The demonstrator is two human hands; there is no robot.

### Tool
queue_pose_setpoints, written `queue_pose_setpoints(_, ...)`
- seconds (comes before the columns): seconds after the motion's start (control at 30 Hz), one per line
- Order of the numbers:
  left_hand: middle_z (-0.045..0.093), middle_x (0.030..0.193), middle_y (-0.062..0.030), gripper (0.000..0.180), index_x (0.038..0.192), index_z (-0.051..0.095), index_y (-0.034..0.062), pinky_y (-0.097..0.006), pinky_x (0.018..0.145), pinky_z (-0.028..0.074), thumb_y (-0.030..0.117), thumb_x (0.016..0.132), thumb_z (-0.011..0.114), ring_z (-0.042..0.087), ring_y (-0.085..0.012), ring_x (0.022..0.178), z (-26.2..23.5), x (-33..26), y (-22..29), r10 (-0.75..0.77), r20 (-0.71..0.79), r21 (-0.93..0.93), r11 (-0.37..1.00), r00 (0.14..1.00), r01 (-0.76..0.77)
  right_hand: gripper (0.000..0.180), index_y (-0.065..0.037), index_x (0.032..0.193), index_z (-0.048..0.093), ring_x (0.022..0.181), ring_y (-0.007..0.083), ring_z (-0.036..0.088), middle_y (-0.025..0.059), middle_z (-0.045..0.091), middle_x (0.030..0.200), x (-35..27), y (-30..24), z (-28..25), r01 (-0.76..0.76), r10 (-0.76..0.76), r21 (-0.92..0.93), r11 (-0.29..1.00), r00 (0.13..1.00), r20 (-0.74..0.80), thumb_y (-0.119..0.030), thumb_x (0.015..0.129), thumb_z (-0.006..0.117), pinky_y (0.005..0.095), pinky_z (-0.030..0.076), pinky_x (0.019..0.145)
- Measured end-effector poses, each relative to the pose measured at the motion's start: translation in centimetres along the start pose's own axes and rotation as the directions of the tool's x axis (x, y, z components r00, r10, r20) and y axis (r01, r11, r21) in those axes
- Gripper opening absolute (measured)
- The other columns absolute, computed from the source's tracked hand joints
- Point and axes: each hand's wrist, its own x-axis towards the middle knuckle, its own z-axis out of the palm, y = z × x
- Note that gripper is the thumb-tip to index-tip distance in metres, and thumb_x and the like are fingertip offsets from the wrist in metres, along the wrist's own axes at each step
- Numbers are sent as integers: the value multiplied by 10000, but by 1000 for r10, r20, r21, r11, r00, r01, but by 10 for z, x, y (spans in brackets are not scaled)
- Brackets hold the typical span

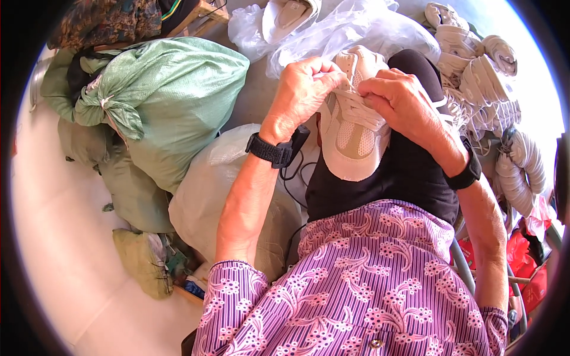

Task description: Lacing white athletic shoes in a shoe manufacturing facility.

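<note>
Off-white sneaker, laces pinched from both sides

At one o'clock, over dark trousers, it points its toe to six: open mesh, a beige panel, smooth toe cap. The left grip, at its ten o'clock, and the right grip, at its two, each pinch the laces.

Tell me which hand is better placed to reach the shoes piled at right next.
The right hand, most likely: it is nearer the piled shoes, with its arm on that side. The left hand is on the far side of the handled shoe. Both are at its laces.
</note>
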Motion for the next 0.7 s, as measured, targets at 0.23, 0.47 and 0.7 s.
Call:
queue_pose_setpoints(0.23, 603, 734, 46, 180, 893, 692, 10, -201, 584, 404, 181, 839, 704, 467, -27, 654, 0, -5, -9, 22, -69, 150, 989, 997, -11, 141, -68, 885, 666, 819, 294, 614, 105, 634, 792, -3, -1, 5, -63, 63, -41, 997, 998, 3, -104, 798, 562, 401, 477, 735)
queue_pose_setpoints(0.47, 586, 693, 33, 206, 916, 688, -3, -210, 544, 399, 191, 849, 697, 450, -36, 609, -1, -9, -11, -13, 1, 103, 995, 1000, 13, 172, -82, 958, 669, 860, 292, 612, 106, 640, 833, -3, -2, 6, -55, 56, -109, 993, 998, 1, -115, 831, 557, 409, 468, 734)
queue_pose_setpoints(0.7, 559, 668, 46, 195, 871, 664, 3, -207, 533, 400, 197, 854, 680, 454, -26, 613, -1, -7, -17, 76, -63, 140, 988, 995, -66, 177, -88, 965, 669, 867, 292, 610, 103, 638, 840, -5, -4, 6, -70, 70, -118, 991, 998, -7, -112, 833, 553, 411, 461, 743)
